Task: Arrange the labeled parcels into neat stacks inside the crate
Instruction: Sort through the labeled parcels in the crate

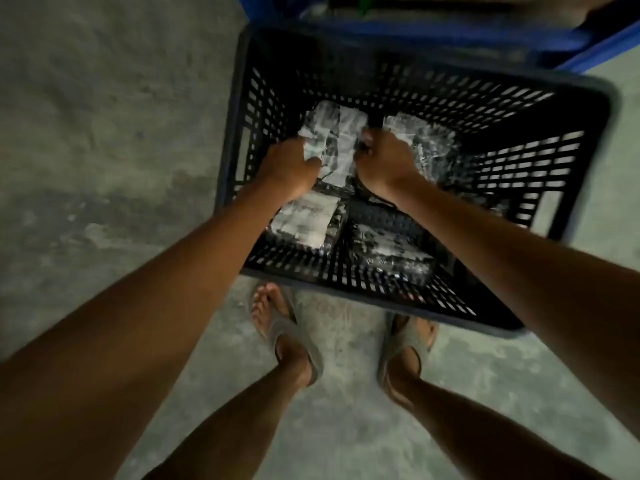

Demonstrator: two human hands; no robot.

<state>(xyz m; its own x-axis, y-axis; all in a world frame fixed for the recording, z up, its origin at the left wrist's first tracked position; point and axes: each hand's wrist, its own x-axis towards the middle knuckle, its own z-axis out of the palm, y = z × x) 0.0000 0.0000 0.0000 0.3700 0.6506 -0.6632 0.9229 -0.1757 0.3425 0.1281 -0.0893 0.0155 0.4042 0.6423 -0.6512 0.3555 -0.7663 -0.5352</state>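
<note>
We count four wrapped parcels (330,143) inside one black crate (408,77), plus two hands (287,168) and two sandals (294,337) below.

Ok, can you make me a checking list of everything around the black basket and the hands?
Surface: bare grey concrete floor, stained and patchy.
Job's things: black slotted plastic crate stands on the floor; four clear-wrapped parcels with white labels show inside: far-left parcel, far-right parcel, near-left parcel, near-right parcel.
Clutter: nothing seen.
Grippers: left hand and right hand both grip the far-left parcel by its sides.
Cables: nothing seen.
Surroundings: blue plastic container behind the crate; the person's feet in grey sandals beside the crate's near edge. Picture is blurred, so labels cannot be read.
</note>
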